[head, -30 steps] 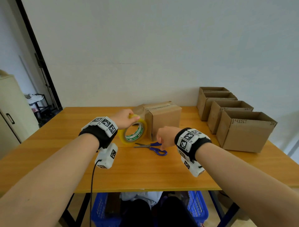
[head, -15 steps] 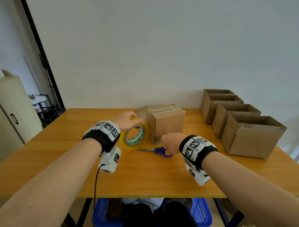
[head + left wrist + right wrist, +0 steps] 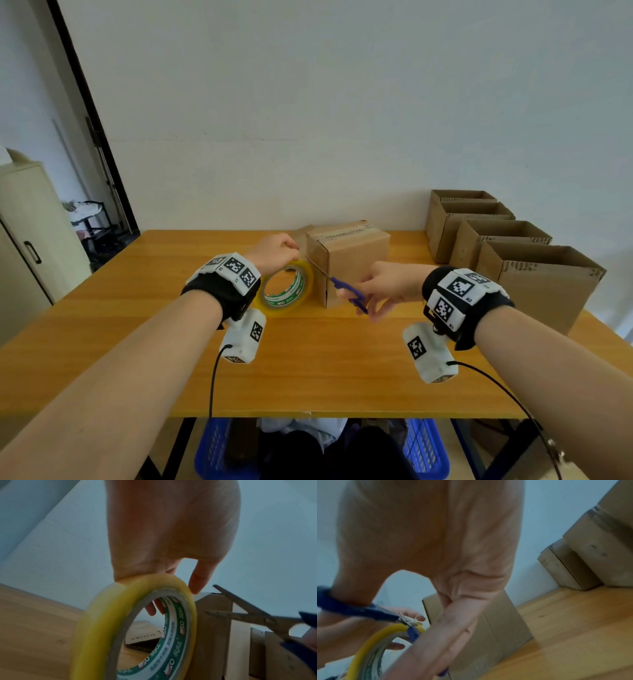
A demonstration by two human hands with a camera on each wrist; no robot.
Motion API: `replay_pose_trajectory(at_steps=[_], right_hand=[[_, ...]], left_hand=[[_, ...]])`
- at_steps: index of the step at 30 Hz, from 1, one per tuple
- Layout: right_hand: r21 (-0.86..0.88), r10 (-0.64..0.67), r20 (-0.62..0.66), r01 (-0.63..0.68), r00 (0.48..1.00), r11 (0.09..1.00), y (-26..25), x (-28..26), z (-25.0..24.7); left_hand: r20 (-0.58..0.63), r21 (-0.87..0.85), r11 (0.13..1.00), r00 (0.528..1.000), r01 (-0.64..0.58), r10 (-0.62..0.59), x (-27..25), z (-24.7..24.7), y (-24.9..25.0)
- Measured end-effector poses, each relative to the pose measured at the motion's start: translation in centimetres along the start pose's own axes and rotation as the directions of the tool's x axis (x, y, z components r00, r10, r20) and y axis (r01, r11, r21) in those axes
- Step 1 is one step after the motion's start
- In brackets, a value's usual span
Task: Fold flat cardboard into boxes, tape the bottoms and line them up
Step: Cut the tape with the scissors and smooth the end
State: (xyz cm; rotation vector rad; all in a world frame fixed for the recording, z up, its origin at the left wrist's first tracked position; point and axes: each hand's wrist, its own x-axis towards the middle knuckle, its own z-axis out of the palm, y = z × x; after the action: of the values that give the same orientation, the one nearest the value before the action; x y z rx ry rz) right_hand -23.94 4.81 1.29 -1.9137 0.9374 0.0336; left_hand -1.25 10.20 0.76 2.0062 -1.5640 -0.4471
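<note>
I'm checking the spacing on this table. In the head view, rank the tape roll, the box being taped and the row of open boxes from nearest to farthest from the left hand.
1. Tape roll: gripped by the left hand.
2. Box being taped: just right of the roll.
3. Row of open boxes: along the table's right edge.

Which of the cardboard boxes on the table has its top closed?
The box in the middle, beside the tape roll; tape runs along its closed top. The four boxes lined up on the right are open-topped.
</note>
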Motion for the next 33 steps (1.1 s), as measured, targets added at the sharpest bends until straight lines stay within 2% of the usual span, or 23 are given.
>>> replay_pose_trajectory(at_steps=[3,6,17,27,33], right_hand=[[0.156,0.012,0.002,-0.012,1.000,0.988,-0.2,0.0,0.1],[0.229,0.016,-0.028,-0.009,0.999,0.973,-0.5,0.3,0.2],[0.243,-0.060,-0.147,0.095,0.987,0.965,-1.7,1.1,0.8],[0.210,-0.111,-0.174,0.147,0.979,0.967,-2.2,1.3,0.8],[0.176,-0.135,-0.205,0.172,0.970,0.969,-2.0,1.2,0.9]], left_hand=[[-0.003,-0.007,1.000,1.000,0.012,-0.012,0.2,0.3,-0.3],[-0.011,-0.002,1.000,1.000,0.004,-0.004,0.1,0.5,-0.3],[-0.079,0.024,1.000,0.997,-0.018,0.020,-0.4,1.3,-0.5],[-0.122,0.042,0.999,0.992,-0.018,0.023,-0.5,1.5,-0.6],[-0.222,0.259,0.966,0.973,-0.009,0.068,-0.7,1.7,-0.2]])
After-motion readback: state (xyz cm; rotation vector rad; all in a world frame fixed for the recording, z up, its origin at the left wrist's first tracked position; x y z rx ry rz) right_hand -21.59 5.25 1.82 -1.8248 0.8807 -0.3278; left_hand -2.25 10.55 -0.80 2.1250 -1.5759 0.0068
